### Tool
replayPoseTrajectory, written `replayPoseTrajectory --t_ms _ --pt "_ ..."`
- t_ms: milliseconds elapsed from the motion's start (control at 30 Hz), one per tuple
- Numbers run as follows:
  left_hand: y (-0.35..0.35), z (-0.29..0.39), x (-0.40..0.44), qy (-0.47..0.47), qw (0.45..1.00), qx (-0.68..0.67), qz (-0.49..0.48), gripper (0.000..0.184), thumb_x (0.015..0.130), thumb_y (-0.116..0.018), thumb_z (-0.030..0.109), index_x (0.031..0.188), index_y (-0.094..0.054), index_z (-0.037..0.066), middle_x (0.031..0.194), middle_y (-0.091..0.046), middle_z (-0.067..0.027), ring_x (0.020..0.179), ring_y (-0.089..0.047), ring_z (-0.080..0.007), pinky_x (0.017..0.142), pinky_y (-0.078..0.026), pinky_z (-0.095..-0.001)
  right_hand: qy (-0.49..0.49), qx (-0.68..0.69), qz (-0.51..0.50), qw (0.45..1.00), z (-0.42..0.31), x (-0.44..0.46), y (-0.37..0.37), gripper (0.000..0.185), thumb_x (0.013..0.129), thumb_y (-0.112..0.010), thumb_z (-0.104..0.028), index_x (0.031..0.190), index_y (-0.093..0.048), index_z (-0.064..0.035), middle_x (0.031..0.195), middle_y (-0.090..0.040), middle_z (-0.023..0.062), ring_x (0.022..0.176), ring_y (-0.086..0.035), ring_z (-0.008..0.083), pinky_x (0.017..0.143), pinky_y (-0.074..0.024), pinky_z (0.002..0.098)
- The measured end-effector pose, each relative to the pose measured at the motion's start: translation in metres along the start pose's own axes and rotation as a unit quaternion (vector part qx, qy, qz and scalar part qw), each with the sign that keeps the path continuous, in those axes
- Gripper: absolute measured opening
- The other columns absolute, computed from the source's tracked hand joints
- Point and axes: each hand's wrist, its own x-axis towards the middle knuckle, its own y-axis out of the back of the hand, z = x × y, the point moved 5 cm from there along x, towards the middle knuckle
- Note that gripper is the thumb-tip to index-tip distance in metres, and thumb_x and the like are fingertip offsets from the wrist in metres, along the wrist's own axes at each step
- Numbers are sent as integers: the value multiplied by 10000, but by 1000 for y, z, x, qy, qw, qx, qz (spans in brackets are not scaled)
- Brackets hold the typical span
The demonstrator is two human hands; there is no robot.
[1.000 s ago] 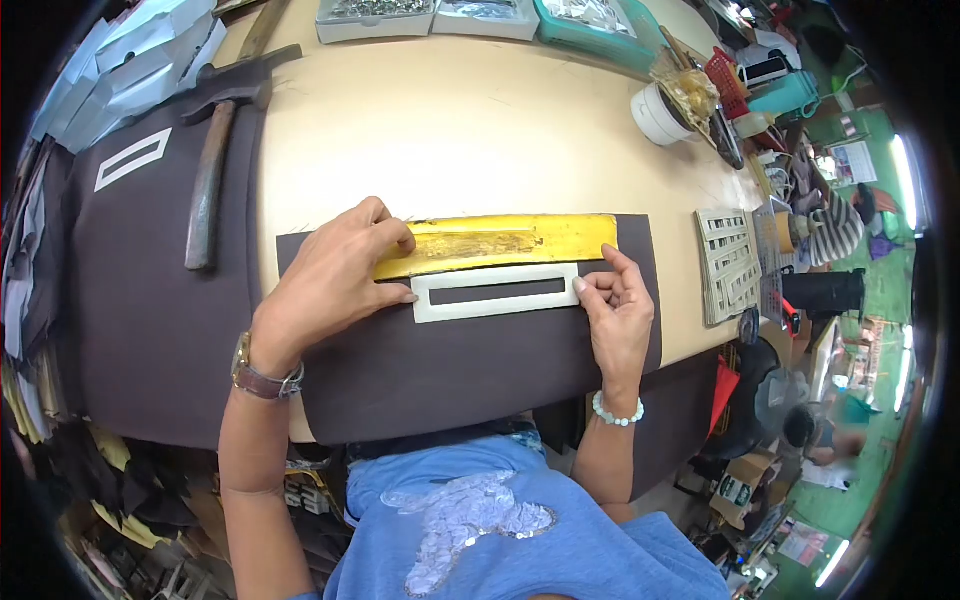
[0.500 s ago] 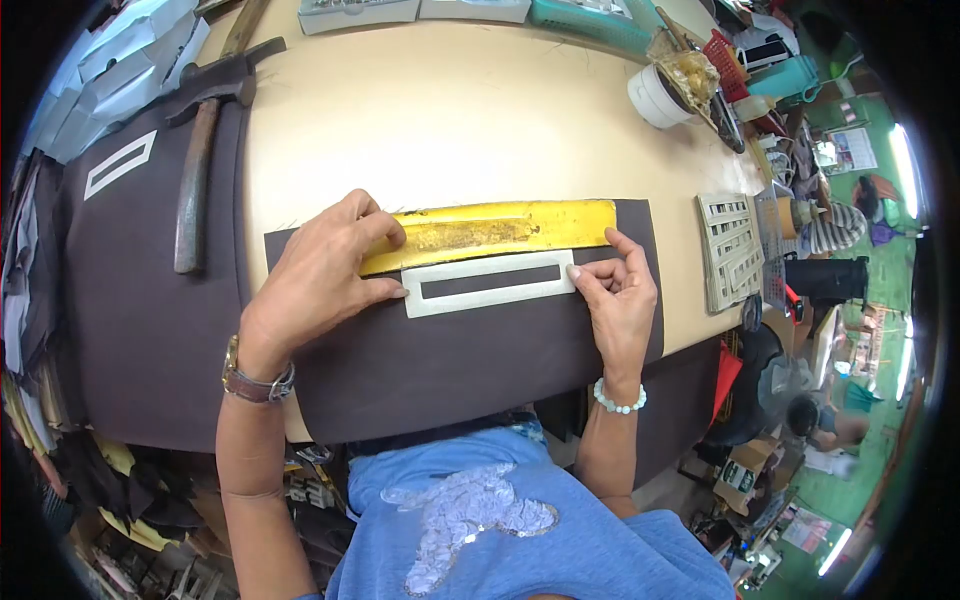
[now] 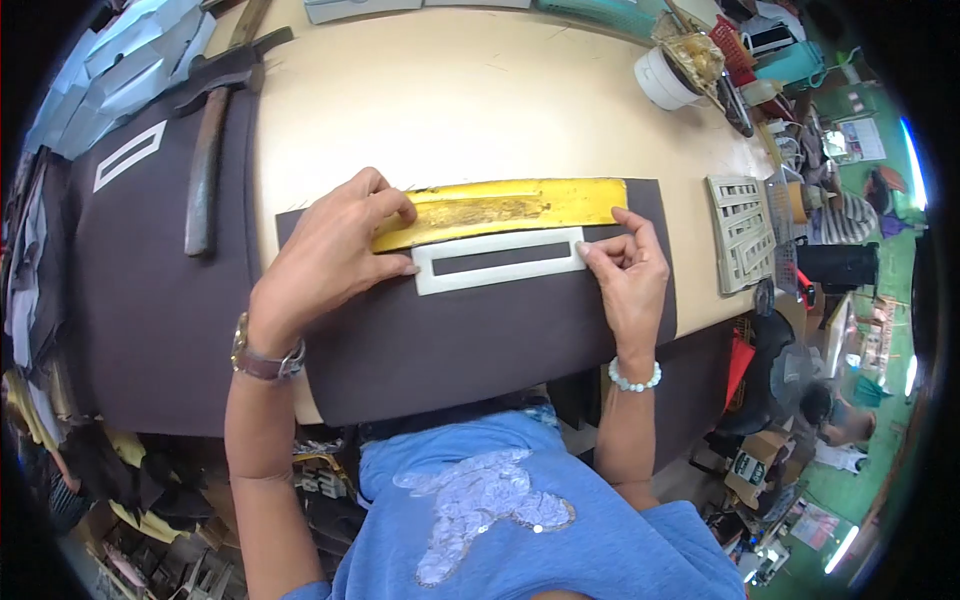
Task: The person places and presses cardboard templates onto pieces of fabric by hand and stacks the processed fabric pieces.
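Note:
A yellow strip [image 3: 575, 200], scuffed dark along its middle, lies across a dark brown sheet [image 3: 480, 350]. Directly below it, a whitish rectangular frame [image 3: 500, 278] with a long slot sits close along the strip's lower edge. My left hand [image 3: 340, 240] curls its fingers over the strip's left end, with its thumb at the frame's left end. At the other side, my right hand [image 3: 634, 275] is closed at the frame's right end with thumb and bent fingers, while its index finger reaches up to the strip. The undersides of the fingertips are hidden.
On the left, a hammer [image 3: 210, 165] and another white slotted frame [image 3: 130, 157] rest on a second dark sheet [image 3: 150, 310]. Slotted pale pieces [image 3: 742, 235] lie at the table's right. A white tub [image 3: 665, 80] stands at the back right, and pale boxes [image 3: 130, 85] at the back left.
The whole view has shifted slightly, with the table's things appearing higher and a little to the right. Both hands keep about the same place on the strip and frame.

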Motion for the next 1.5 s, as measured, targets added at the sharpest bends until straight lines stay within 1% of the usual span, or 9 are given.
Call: replayPoseTrajectory --t_ms 367,500,600,733,833,900,1067,1433,1500 --pt "-2 0 0 3 1000 29 -11 346 692 -775 185 964 -597 68 940 -537 -87 860 -569 -258 774 -476 -371 60 -38 -3 997 -6 -5 -3 228 789 -668 -10 1001 -601 37 731 -642 83 633 -605 150 602 -488 288" --pt "-7 10 -5 -37 995 92 18 304 723 -731 127 991 -605 65 1006 -556 -105 918 -575 -274 805 -476 -382 275 -274 32 921 -24 -18 -13 93 796 -630 -65 887 -640 -54 832 -580 84 789 -580 295 692 -475 391" --pt "-18 30 -22 -98 986 121 54 275 753 -640 32 1027 -622 47 1062 -574 -112 968 -572 -286 825 -473 -386 290 -330 8 898 -27 -21 -11 78 810 -620 -84 879 -652 -68 861 -581 81 811 -565 275 713 -461 376" --pt "-41 35 -46 -143 965 204 85 377 746 -564 -14 1109 -631 60 1125 -593 -113 1119 -522 -292 914 -432 -407 269 -217 -7 938 -15 -16 5 150 799 -598 -51 934 -663 -56 903 -596 83 854 -570 270 756 -451 392" --pt "-49 35 -57 -136 954 234 127 429 743 -545 -22 1156 -622 65 1223 -570 -114 1211 -468 -316 969 -393 -431 413 -224 61 881 -56 -41 -31 260 830 -502 -71 1020 -617 65 984 -609 215 931 -574 360 806 -449 435" --pt "-55 29 -62 -111 958 235 123 467 739 -527 -38 1184 -613 74 1305 -535 -106 1279 -410 -342 1023 -341 -486 369 -179 -119 904 -72 -70 -82 400 838 -479 -71 1206 -514 82 1185 -570 241 1081 -555 368 942 -424 454" --pt "-52 30 -65 -78 962 242 94 489 759 -510 -37 1218 -600 105 1324 -525 -79 1300 -384 -326 1058 -247 -569 329 -216 -135 909 -52 -78 -99 489 856 -440 -46 1332 -412 57 1298 -525 205 1239 -491 278 1053 -333 504" --pt "-47 28 -65 -80 970 224 49 542 782 -480 -55 1261 -579 179 1368 -485 -75 1318 -353 -320 1092 -167 -604 194 -344 -22 919 -12 -23 -3 437 871 -427 -51 1295 -454 54 1241 -570 171 1146 -558 270 1022 -341 533" --pt "-46 28 -65 -97 973 207 41 548 793 -472 -50 1270 -574 199 1381 -471 -85 1323 -345 -324 1087 -157 -621 236 -407 41 881 -30 -31 -9 448 860 -439 -62 1288 -456 71 1234 -569 187 1148 -553 283 1020 -339 533"
